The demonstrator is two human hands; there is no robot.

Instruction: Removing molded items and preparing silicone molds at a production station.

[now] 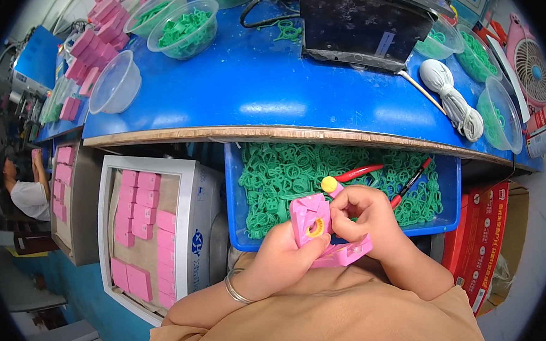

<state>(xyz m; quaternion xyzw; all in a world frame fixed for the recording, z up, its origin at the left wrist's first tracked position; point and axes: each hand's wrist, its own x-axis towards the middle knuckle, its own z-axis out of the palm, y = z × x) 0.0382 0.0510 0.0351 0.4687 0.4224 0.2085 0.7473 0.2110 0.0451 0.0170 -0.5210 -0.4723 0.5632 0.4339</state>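
My left hand [277, 254] grips a pink rubber-like block [307, 211], with a yellow ring-shaped piece [316, 227] set in its face. Below it, a second pink piece [343, 253] juts out under my right hand; whether the two are joined is unclear. The fingers of my right hand [365, 209] are pinched together at the block's right side, and what lies between the fingertips is hidden. Against its index finger rests a short pink stick with a round yellow end [330, 185]. Under both hands is a blue tray [347, 232] full of green ring-shaped pieces [273, 170].
Red-handled pliers [358, 173] and a red-and-black tool [410, 185] lie in the tray. A white-framed box [151, 233] with pink blocks stands left. On the blue table [229, 91] are clear bowls [184, 31], a dark machine [364, 28] and a cord bundle [451, 98]. Far left sits another person [29, 195].
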